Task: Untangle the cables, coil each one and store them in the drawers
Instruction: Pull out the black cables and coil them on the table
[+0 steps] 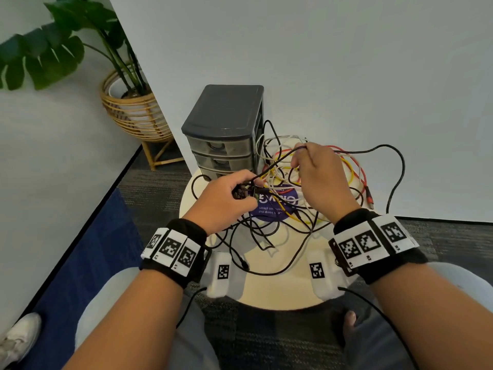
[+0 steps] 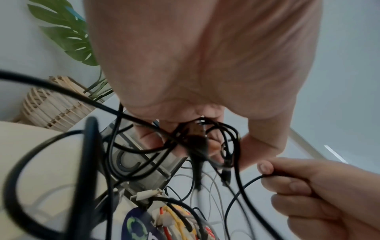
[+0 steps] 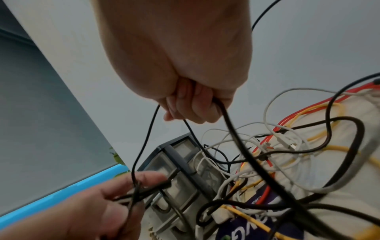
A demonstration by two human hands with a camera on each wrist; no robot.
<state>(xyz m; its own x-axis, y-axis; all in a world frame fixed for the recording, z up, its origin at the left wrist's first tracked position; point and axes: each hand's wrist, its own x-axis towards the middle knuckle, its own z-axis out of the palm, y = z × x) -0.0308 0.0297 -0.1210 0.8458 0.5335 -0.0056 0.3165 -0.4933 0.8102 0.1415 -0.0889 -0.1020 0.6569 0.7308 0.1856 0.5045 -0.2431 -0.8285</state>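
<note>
A tangle of black, white, red and yellow cables [image 1: 306, 182] lies on a small round white table [image 1: 277, 292]. My left hand [image 1: 226, 198] grips a small bundle of black cable loops [image 2: 216, 139] just in front of the drawer unit. My right hand [image 1: 312, 169] is raised above the pile and pinches a strand of the same black cable [image 1: 277, 160], which runs taut down to the left hand. From the right hand, the black cable [image 3: 242, 146] drops into the pile. A dark grey drawer unit [image 1: 226, 129] with three translucent drawers, all shut, stands at the table's back left.
A white wall rises right behind the table. A potted plant in a wicker basket [image 1: 133, 110] stands on the floor to the left. A purple round sticker [image 1: 274, 206] lies under the cables. Two white tagged devices [image 1: 222, 273] sit at the table's near edge. My knees are below.
</note>
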